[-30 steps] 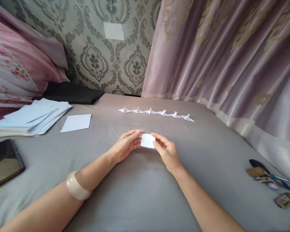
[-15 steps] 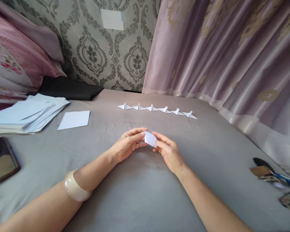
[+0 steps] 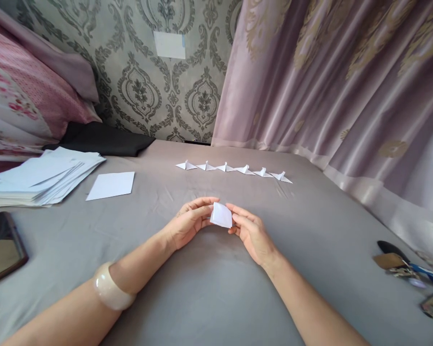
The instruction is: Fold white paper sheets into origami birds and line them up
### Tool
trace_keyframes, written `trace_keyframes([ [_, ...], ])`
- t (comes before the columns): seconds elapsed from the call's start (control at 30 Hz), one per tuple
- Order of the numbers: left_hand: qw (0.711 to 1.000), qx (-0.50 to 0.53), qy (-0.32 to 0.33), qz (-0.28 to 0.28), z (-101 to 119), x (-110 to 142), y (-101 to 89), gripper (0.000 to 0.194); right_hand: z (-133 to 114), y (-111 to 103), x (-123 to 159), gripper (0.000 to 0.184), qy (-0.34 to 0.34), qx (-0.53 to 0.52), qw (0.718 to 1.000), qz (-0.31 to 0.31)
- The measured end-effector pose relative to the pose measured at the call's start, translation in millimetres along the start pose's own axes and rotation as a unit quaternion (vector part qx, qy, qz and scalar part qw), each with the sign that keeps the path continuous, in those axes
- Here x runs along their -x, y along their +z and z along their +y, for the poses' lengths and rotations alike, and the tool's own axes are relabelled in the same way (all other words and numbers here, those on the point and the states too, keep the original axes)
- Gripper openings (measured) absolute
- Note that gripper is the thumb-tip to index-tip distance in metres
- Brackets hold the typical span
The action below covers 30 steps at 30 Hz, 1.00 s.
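Note:
Over the grey bedsheet (image 3: pixel 209 288), my left hand (image 3: pixel 189 222) and my right hand (image 3: pixel 250 230) pinch a small folded white paper (image 3: pixel 222 215) between their fingertips. The left fingers grip its left edge, the right fingers its right edge. The paper is bent, with its top curling up. A pale bangle (image 3: pixel 110 288) sits on my left wrist. Beyond the hands, a row of several small folded paper figures (image 3: pixel 234 168) lies on the sheet.
A stack of white sheets (image 3: pixel 39 175) lies at the left with a single white square (image 3: pixel 111 185) beside it. A phone (image 3: pixel 2 247) rests at the left edge. Keys and small items (image 3: pixel 407 269) lie at the right. A curtain (image 3: pixel 346 86) hangs behind.
The small paper has gone from a flat rectangle to a bent, partly folded shape between my fingers. Both hands stay in about the same place.

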<state>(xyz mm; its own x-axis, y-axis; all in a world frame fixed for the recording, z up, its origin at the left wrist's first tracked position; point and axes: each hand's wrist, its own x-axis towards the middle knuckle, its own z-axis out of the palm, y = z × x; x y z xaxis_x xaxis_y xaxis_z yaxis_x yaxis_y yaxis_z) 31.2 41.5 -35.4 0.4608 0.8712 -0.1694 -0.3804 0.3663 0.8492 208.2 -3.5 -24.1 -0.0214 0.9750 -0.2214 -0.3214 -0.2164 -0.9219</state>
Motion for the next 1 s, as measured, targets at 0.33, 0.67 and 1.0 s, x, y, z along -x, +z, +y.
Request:
trace_keyframes([
  [0.33,0.995,-0.097,0.017,0.032,2.9,6.8,9.0,0.022,4.5,-2.5,7.0,0.046,-0.053,0.120,0.989,-0.066],
  [0.67,0.998,-0.049,-0.031,0.004,5.1,7.3,12.1,0.030,7.8,6.9,8.0,0.034,-0.109,0.159,0.981,-0.020],
  [1.0,0.996,-0.076,-0.013,-0.050,5.5,11.3,18.8,0.029,6.9,0.8,4.0,0.029,-0.096,0.102,0.990,-0.014],
])
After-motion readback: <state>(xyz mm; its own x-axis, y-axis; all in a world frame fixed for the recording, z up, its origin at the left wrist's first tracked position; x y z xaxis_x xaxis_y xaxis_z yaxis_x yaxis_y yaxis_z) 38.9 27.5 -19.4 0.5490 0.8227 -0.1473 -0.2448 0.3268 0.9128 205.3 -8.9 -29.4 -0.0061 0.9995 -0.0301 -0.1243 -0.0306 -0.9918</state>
